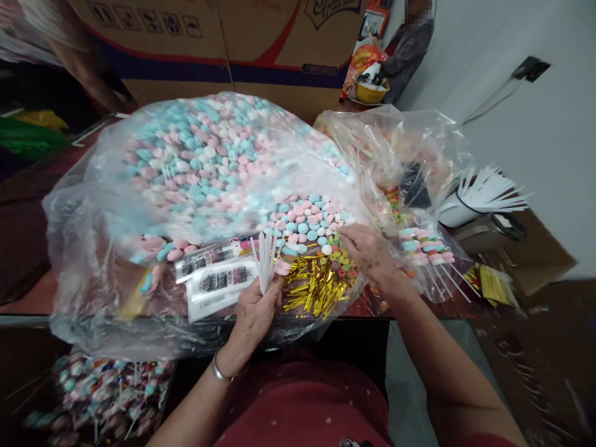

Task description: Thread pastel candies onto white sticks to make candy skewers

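Note:
My left hand (pixel 257 310) is closed round a bunch of white lollipop sticks (pixel 265 257) that stand up out of the fist. Pink marshmallow pieces (pixel 282 267) sit at its fingertips. At the right edge of the marshmallow pile (pixel 305 220), my right hand (pixel 367 251) has its fingers drawn together; what they hold, if anything, is hidden. Just below those fingers lie small coloured ring candies (pixel 342 259). Gold twist ties (pixel 314 288) are heaped between the hands. Left of my left hand are printed white packaging bags (pixel 221 285).
A large clear plastic bag (pixel 200 155) of marshmallows covers the table's middle. To the right lie finished marshmallow skewers (pixel 426 245), with a cup of white sticks (pixel 459 208) behind. A cardboard box (pixel 223 49) stands at the back. Lollipops (pixel 112 391) fill a container below left. Other people (pixel 412 49) are nearby.

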Motion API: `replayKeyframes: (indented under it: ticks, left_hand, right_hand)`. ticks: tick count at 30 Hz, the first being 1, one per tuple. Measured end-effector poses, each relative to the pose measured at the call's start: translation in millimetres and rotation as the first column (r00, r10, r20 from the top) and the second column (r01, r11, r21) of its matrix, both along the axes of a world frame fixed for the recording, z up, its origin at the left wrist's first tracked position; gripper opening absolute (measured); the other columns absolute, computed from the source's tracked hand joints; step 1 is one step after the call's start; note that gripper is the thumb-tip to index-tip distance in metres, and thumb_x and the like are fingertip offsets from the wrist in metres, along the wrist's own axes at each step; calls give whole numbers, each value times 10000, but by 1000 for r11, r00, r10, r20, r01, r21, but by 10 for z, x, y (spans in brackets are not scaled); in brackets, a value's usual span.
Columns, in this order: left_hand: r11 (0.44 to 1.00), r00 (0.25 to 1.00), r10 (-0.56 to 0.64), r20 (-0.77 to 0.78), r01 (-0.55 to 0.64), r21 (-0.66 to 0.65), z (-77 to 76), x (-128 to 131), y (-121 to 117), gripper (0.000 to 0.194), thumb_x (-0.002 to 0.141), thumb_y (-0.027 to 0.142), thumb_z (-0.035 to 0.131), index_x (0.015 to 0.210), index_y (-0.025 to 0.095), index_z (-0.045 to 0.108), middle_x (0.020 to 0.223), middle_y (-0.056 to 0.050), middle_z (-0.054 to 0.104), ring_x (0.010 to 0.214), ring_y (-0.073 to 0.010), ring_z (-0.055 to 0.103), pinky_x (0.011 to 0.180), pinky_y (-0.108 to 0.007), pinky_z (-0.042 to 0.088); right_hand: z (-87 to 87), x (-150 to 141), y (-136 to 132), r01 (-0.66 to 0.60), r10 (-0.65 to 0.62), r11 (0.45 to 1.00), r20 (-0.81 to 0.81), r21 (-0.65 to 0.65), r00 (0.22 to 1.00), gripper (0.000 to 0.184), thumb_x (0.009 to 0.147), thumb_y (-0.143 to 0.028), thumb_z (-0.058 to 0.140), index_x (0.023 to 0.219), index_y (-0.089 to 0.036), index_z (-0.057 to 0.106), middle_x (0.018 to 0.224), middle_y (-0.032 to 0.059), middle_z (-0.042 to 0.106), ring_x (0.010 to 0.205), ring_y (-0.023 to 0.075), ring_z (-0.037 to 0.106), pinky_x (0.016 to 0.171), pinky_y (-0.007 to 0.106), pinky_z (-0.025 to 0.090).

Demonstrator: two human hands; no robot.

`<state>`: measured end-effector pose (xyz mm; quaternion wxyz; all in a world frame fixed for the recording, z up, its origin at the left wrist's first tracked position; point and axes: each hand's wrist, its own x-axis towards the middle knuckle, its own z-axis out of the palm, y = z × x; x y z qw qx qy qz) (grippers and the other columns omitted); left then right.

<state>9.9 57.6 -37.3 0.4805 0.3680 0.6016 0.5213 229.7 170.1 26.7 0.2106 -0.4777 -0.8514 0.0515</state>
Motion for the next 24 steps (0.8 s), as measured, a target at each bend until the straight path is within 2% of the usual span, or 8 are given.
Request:
replayKeyframes:
  ticks: [3, 7, 11, 16, 20, 24]
  left_hand:
    - [1000, 1000, 8, 13, -8, 7, -19, -3, 1, 423, 785, 539, 665, 587, 185, 543, 484, 42, 454, 449, -94, 393, 423, -223, 294]
    - [1000, 1000, 5, 31, -6, 16, -50, -14, -5, 412, 800, 514, 669, 587, 185, 544, 475, 37, 467, 440, -94, 403, 420, -225, 296]
    - [1000, 999, -6, 48, 6, 19, -48, -19, -10, 404, 809, 499, 668, 591, 182, 544, 473, 37, 474, 438, -90, 407, 422, -220, 298]
    - [1000, 999, -6, 35, 5, 2, -54, -33, -20, 385, 806, 493, 672, 615, 179, 556, 489, 38, 485, 448, -88, 406, 425, -214, 295]
    - [1000, 1000, -18, 6, 18, -10, -58, -44, -25, 368, 817, 476, 661, 620, 181, 561, 495, 35, 491, 452, -92, 411, 424, -216, 293]
    - [1000, 1000, -13, -24, 13, -13, -50, -45, -26, 358, 826, 468, 648, 623, 182, 570, 494, 36, 493, 446, -92, 408, 423, -219, 294]
  right_hand:
    - [-43, 54, 41, -98, 104, 995, 253, -36, 962, 220, 951, -199, 504, 827, -186, 686, 839, 72, 675, 837, 208, 577, 788, 338, 459]
    - [-88, -18, -12, -121, 108, 993, 446, 2, 889, 204, 950, -154, 508, 812, -170, 657, 865, 84, 651, 843, 218, 528, 788, 345, 403]
    - [-102, -22, -9, -157, 128, 987, 460, 25, 879, 182, 952, -125, 495, 853, -163, 643, 864, 76, 649, 833, 208, 506, 766, 321, 357]
    - [-100, 15, 68, -179, 171, 984, 426, -23, 889, 164, 958, -159, 503, 884, -162, 649, 855, 72, 651, 825, 203, 496, 754, 307, 332]
    - [-84, -24, 75, -226, 231, 972, 456, -66, 860, 166, 946, -168, 515, 845, -169, 647, 824, 68, 651, 810, 202, 498, 744, 307, 329]
    - [-99, -56, 73, -204, 202, 978, 430, -42, 880, 137, 899, -127, 528, 820, -164, 633, 823, 84, 649, 820, 216, 506, 748, 315, 352]
